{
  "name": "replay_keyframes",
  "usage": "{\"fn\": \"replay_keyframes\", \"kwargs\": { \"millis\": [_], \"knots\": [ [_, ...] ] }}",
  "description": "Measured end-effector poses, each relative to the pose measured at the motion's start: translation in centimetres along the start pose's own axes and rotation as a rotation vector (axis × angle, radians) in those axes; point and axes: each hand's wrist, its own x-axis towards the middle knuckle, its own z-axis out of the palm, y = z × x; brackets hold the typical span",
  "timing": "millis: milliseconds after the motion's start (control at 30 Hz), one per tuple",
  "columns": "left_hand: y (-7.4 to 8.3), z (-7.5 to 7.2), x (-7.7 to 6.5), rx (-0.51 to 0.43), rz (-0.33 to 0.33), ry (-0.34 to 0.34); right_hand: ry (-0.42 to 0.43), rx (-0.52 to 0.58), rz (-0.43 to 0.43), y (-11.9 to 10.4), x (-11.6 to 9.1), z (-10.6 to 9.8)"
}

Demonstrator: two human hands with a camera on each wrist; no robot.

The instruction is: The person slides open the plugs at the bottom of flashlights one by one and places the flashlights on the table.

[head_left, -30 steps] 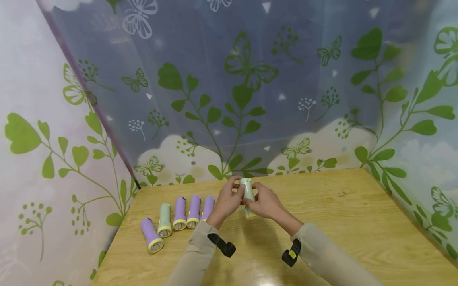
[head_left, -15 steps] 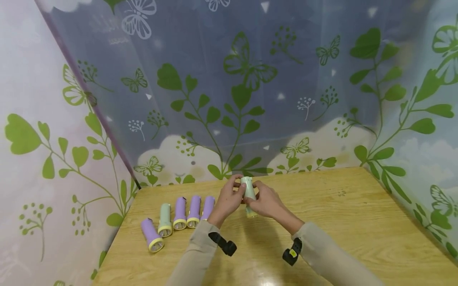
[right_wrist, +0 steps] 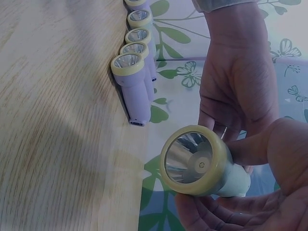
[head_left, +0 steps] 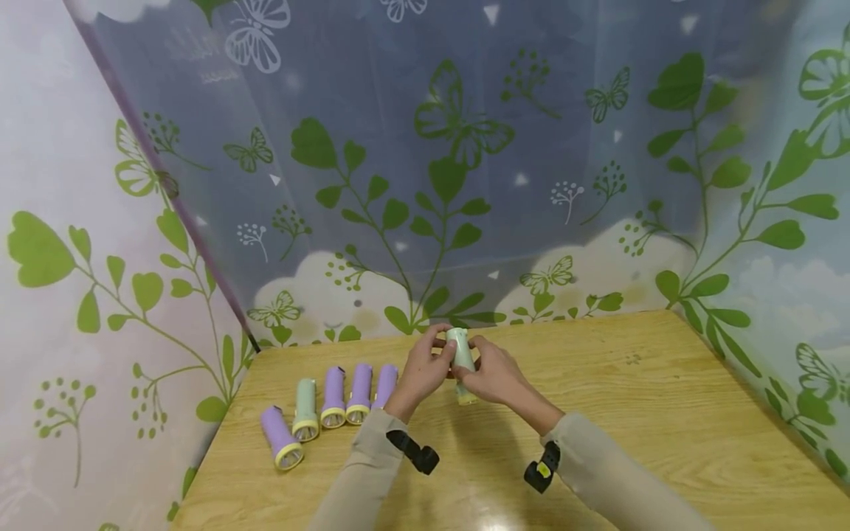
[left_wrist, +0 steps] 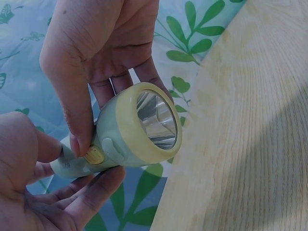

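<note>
In the head view a pale green flashlight (head_left: 460,349) is held between both hands over the back of the table, its yellow-rimmed head pointing down toward the person. My left hand (head_left: 423,369) grips the tail end of the body. The right hand (head_left: 496,378) holds it nearer the head. Seen from the left wrist, the right thumb (left_wrist: 79,125) lies at the ridged yellow switch (left_wrist: 95,155) on the body. Its clear lens and silver reflector (right_wrist: 191,158) face the right wrist camera, and the lamp looks unlit.
Left of the hands, a purple flashlight (head_left: 282,438), a green flashlight (head_left: 306,408) and several more purple ones lie on the wooden table (head_left: 584,442), heads toward the person. The rightmost purple flashlight (head_left: 387,380) is partly behind the left forearm. A patterned curtain (head_left: 372,221) stands behind the table.
</note>
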Motion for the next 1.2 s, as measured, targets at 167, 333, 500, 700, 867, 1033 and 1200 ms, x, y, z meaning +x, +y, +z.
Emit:
{"fn": "replay_keyframes", "kwargs": {
  "millis": [167,333,500,700,867,1033,1200],
  "knots": [
    [-0.13,0.01,0.06,-0.002,0.01,0.003,-0.006,0.007,-0.004,-0.04,0.02,-0.14],
    [-0.19,-0.03,0.15,0.005,0.008,0.004,-0.013,0.006,-0.003,-0.19,-0.01,-0.18],
    [-0.1,-0.1,0.19,0.004,0.016,0.003,-0.004,-0.001,-0.014,-0.25,-0.06,-0.2],
    [0.12,-0.09,0.07,-0.012,0.001,-0.002,0.001,-0.004,-0.025,-0.15,-0.1,-0.12],
    [0.04,-0.07,0.15,-0.01,-0.009,-0.007,0.001,-0.005,-0.024,-0.29,-0.22,-0.13],
    [-0.1,-0.08,0.11,-0.016,-0.019,-0.014,-0.005,-0.009,-0.022,-0.38,-0.3,-0.15],
    [-0.13,-0.08,0.23,-0.017,-0.029,-0.022,-0.007,-0.015,-0.027,-0.38,-0.35,-0.14]
  ]
}}
